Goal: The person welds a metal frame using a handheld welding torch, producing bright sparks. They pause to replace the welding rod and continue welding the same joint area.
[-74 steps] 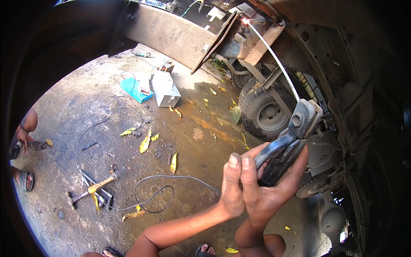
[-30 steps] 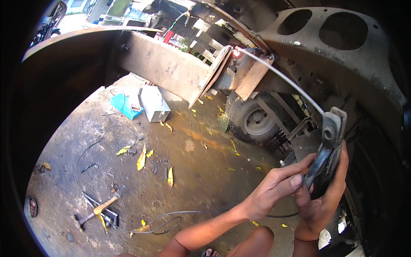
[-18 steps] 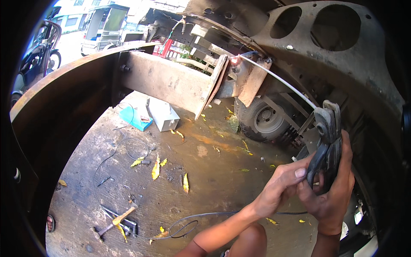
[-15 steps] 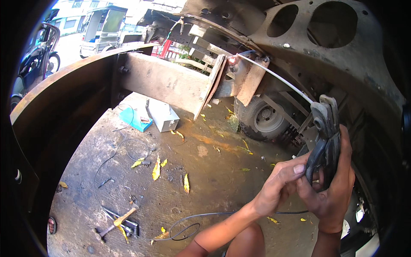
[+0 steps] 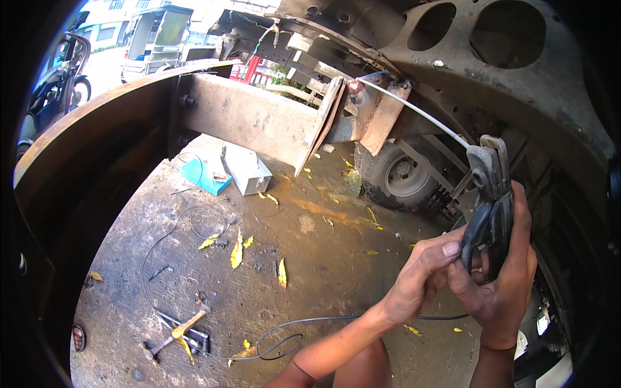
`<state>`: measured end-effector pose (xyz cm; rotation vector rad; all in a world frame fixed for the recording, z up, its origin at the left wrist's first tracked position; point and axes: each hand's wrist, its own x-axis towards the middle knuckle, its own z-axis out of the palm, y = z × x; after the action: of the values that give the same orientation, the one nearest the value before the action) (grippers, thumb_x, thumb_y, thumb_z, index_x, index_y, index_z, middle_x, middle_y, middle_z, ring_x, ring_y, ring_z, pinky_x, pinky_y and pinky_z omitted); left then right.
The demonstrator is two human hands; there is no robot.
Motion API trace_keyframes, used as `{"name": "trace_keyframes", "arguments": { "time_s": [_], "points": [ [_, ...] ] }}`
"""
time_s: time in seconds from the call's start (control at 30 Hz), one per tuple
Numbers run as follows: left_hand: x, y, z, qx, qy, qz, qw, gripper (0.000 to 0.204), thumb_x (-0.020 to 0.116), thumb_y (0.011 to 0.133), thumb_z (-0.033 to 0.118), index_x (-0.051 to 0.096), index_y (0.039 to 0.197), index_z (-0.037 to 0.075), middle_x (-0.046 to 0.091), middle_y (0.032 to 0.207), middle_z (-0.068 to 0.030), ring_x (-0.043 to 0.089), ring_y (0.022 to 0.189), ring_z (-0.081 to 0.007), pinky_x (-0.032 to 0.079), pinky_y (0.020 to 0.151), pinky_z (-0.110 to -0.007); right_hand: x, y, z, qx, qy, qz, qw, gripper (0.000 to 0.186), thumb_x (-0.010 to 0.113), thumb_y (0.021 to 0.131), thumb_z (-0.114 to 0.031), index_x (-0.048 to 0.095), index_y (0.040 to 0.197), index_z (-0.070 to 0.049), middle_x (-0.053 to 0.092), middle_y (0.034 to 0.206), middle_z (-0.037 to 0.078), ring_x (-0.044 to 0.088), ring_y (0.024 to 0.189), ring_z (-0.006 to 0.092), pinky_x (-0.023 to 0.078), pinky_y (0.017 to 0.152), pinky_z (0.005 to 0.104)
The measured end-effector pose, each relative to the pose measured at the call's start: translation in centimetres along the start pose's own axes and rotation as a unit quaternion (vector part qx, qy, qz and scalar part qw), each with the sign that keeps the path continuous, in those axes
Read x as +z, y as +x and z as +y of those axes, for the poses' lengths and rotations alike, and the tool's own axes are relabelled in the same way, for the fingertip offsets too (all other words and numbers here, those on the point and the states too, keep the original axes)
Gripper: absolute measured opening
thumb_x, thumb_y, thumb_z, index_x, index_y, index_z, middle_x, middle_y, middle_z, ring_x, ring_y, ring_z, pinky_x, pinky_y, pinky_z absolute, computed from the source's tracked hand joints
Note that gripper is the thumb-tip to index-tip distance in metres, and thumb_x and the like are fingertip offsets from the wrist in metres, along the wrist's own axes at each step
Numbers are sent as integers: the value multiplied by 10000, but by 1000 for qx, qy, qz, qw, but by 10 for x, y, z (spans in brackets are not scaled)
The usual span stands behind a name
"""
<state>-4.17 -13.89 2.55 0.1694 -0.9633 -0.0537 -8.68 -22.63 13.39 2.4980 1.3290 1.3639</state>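
Observation:
My right hand (image 5: 501,291) is closed around the handle of a dark welding electrode holder (image 5: 497,194). My left hand (image 5: 417,275) grips the same handle from the other side, its thumb pressed along the edge. Clamped in the holder's jaws, a thin white welding rod (image 5: 417,108) slants up and left. Its far tip is at a reddish, glowing-looking spot on a rusty steel bracket (image 5: 383,126), next to the end plate of a pale steel beam (image 5: 255,119). Whether the tip touches the metal I cannot tell.
A large curved steel frame (image 5: 103,136) fills the left. Overhead right is a vehicle frame with round holes (image 5: 459,71), with a tire (image 5: 388,171) behind. On the concrete lie a hammer (image 5: 174,334), a black cable (image 5: 310,320), a blue box (image 5: 206,178) and a grey metal box (image 5: 246,171).
The view has shifted slightly. Both hands keep their grip on the electrode holder, and the rod stays at nearly the same spot on the bracket.

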Motion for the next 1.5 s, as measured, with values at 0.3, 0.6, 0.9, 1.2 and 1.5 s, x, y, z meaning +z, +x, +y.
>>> {"name": "trace_keyframes", "arguments": {
  "time_s": [0.3, 0.6, 0.9, 1.2, 1.5],
  "points": [
    [-1, 0, 3, 6, 4, 12, 1000, 616, 479, 965, 396, 467, 1380, -59, 610, 1033, -78, 582, 931, -141, 480, 866, -278, 1, 0, 0, -2, -15, -12, 1000, 916, 786, 742, -254, 280, 1457, 14, 636, 1084, 181, 714, 829, 276, 576, 734, 375],
    [1, 1, 2, 45, 75, 2, 996, 751, 487, 928, 449, 392, 1445, -88, 593, 936, -81, 545, 880, -154, 440, 809, -264, 12, -10, 5, 47, 50, 45, 997, 939, 751, 754, -442, 353, 1430, 74, 637, 1147, 216, 686, 953, 283, 532, 829, 359],
    [1, 2, -1, 51, 59, 18, 997, 646, 459, 943, 443, 517, 1310, -85, 593, 931, -74, 543, 866, -140, 436, 793, -254, 10, -5, 4, 11, 14, 23, 1000, 915, 780, 688, -271, 338, 1432, 28, 618, 1111, 184, 700, 899, 283, 575, 762, 362],
    [-2, -1, 2, 27, 45, 43, 998, 701, 486, 930, 414, 422, 1413, -90, 574, 1070, -142, 568, 957, -218, 458, 877, -327, 14, -4, 4, -2, 21, 9, 1000, 907, 781, 742, -270, 299, 1452, 25, 620, 1113, 187, 701, 916, 277, 567, 773, 367],
    [-7, 3, -1, 49, 59, 11, 997, 708, 475, 948, 423, 404, 1435, -86, 591, 987, -100, 559, 903, -173, 447, 832, -284, 19, -12, 7, 78, 40, 47, 995, 981, 753, 741, -501, 353, 1441, 58, 627, 1134, 177, 651, 939, 232, 520, 817, 339]
  ]
}}
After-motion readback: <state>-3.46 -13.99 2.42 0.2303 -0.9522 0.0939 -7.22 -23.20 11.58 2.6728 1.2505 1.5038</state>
